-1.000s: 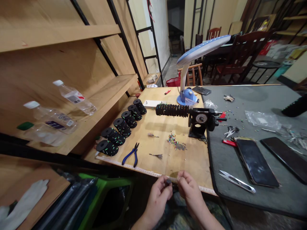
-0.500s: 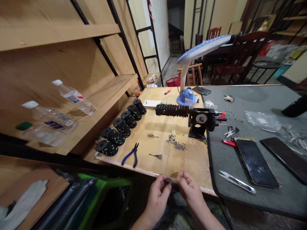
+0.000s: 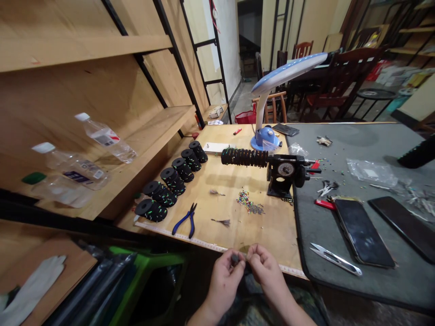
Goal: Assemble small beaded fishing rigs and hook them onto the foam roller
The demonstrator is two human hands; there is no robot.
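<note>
Where the front edge of the wooden tabletop [image 3: 272, 235] runs, both hands are raised close together, fingertips nearly meeting. Left hand [image 3: 224, 278]: fingers bent and pinched closed on one small dark grey piece [image 3: 235, 258], its details too small to read. Right hand [image 3: 267, 267]: thumb and fingers pressed together just beside the left fingertips; whether anything lies between them cannot be told.

Near the hands: one printed measuring strip [image 3: 204, 243] along the front edge; one pair of blue-handled pliers [image 3: 184, 222], lying with handles spread; two feathery tufts [image 3: 216, 193] [image 3: 223, 222], apart from each other; one loose heap of multicoloured beads [image 3: 244, 198], with small dark bits at its right side.

Beyond: one black hand-cranked device [image 3: 284, 170] with round dial, bearing horizontally a black wound roll [image 3: 244, 157] flecked with green; six black spools [image 3: 174, 179], likewise flecked, in a slanting row at left; one blue-and-white lamp [image 3: 266, 136], standing behind the device.

On the grey mat [image 3: 326, 253] at right: one pair of silver snips [image 3: 336, 259]; one phone [image 3: 363, 232], dark-screened; one further dark slab [image 3: 404, 224]; one clear plastic bag [image 3: 372, 173]. On the shelf [image 3: 146, 149] at left: clear plastic bottles [image 3: 108, 138], tilted in view.
</note>
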